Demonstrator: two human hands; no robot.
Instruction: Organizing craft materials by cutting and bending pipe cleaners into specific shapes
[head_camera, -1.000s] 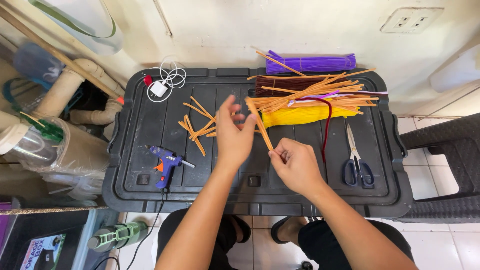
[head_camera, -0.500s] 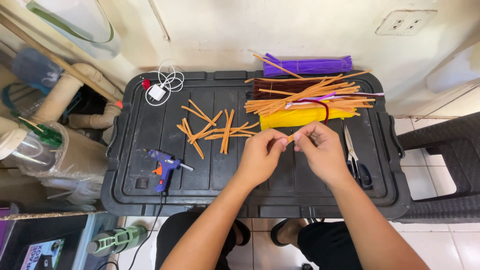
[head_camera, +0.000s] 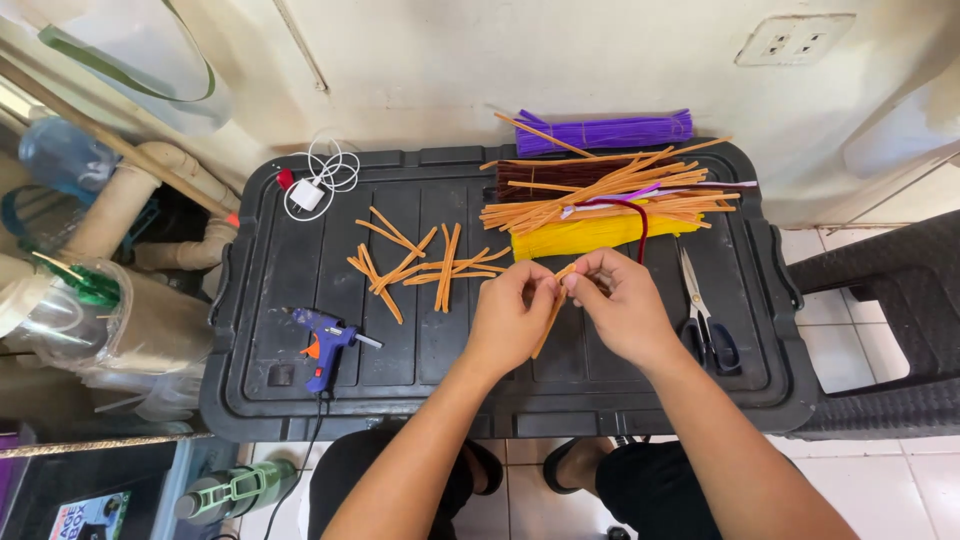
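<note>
Orange and fuzzy, a thin pipe cleaner (head_camera: 548, 312) is lying pinched between both hands above the black ribbed plastic lid (head_camera: 300, 250), its long axis slanting from lower left up to upper right. The left hand (head_camera: 510, 318) is closing thumb and fingertips on its middle; the right hand (head_camera: 622, 305) is gripping its upper end likewise. Further right, steel scissors (head_camera: 700, 310) are resting beside that hand.
</note>
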